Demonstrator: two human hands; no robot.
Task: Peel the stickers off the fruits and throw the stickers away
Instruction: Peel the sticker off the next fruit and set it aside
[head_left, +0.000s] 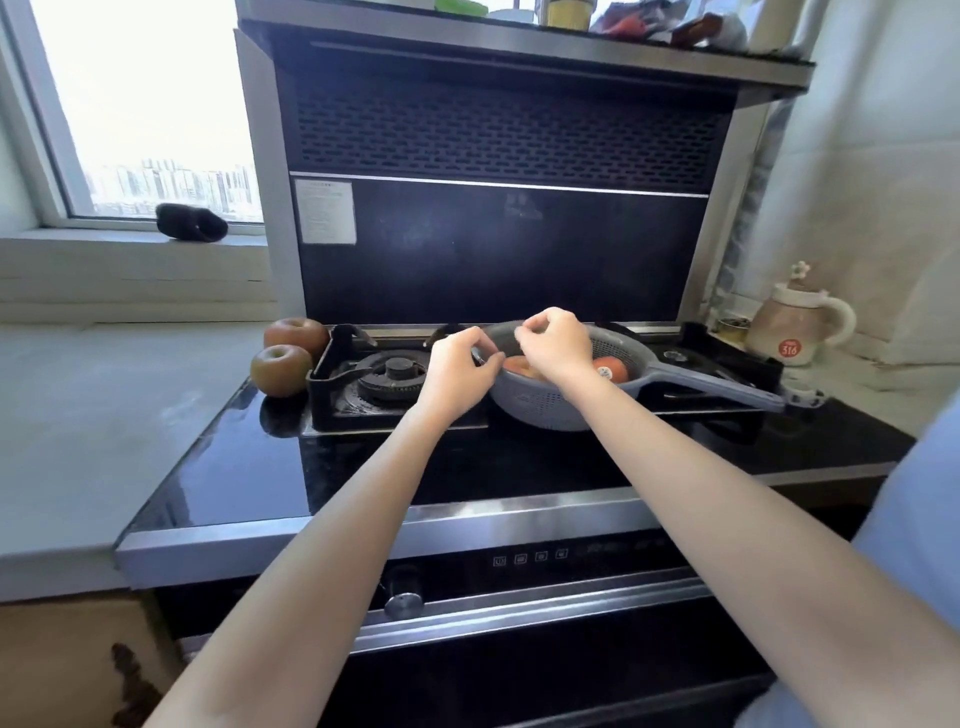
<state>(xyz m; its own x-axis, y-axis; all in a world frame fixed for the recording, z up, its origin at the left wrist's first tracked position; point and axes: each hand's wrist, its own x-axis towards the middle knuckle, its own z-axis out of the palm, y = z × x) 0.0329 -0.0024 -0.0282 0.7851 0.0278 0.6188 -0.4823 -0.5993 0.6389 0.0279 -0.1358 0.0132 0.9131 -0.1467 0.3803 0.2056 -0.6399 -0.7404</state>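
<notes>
A: Two bare forearms reach in from the bottom edge over the stove (363, 467). Hand state?

B: Left hand (460, 371) pinched on the near rim of the colander (540, 410), thumb and fingers together on the edge. Right hand (553, 343) sits over the bowl, fingertips drawn together in a pinch; can't tell whether anything is between them.

A: Fruit count?

B: Four visible. Two apples on the stove's left edge, touching: back apple (295, 335), front apple (280, 370). No sticker seen on either. Two more inside the colander: one (519, 366) mostly hidden under the right hand, one (612, 370) to its right carrying one sticker (604, 372), facing the camera.

A: Colander position?

B: On the stove, right of the one exposed burner (396, 376), handle pointing right.

A: Other items?

B: One kettle (795, 327) on the table at far right, well apart.
</notes>
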